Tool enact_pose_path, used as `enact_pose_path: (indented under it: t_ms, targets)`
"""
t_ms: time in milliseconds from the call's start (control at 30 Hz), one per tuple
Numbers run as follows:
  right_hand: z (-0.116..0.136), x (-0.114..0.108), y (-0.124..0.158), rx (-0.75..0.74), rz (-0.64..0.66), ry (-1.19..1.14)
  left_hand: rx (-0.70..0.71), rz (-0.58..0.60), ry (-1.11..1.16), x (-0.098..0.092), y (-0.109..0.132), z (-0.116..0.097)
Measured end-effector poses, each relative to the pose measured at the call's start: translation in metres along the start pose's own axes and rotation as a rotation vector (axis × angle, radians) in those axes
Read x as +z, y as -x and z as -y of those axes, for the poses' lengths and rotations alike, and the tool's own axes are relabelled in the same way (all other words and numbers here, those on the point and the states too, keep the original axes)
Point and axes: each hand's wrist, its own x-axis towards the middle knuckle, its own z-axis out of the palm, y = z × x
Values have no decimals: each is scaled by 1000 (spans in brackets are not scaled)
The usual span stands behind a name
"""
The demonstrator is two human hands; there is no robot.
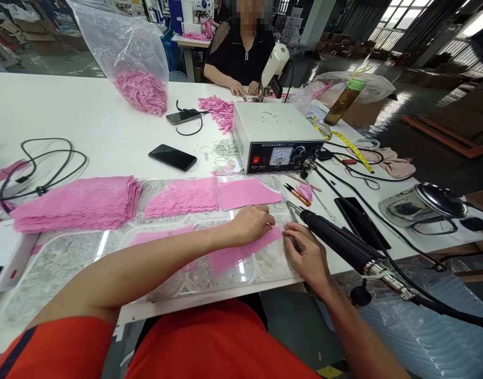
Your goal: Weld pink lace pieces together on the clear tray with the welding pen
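My left hand [252, 223] rests with curled fingers on a pink fabric strip [241, 251] that lies on a clear cutting plate [67, 258]. My right hand [306, 255] sits at the strip's right end, fingers curled and pinching its edge. A black handheld cutter tool [339, 239] lies just right of that hand, its cable trailing off to the right. Above the hands lie a pink fabric piece [247, 192], a pink lace stack [183, 197] and a bigger pink stack [77, 202].
A white control box with a meter [276, 138] stands behind the plate. Two black phones [172, 157] [362, 221], scissors [297, 193], a yellow tape measure [354, 149], a bottle [345, 101] and a bag of pink trims [140, 90] are about. A person in black [239, 55] works across the table.
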Motion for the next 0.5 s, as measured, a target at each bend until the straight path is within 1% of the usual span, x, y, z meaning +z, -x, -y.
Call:
enact_pose_path:
  t_ms: [67,133,233,500]
  targets:
    - [0,1,0,4,-8,-9,-4,-5,-1,8,-10,2]
    - [0,1,0,14,-11,-19,-9,-12,6,15,-14,5]
    - [-1,2,1,36,-6,-37,-9,-30,29,20,-13,8]
    - [-2,4,1,77,-5,-69,25,-110,99,24,-10,14]
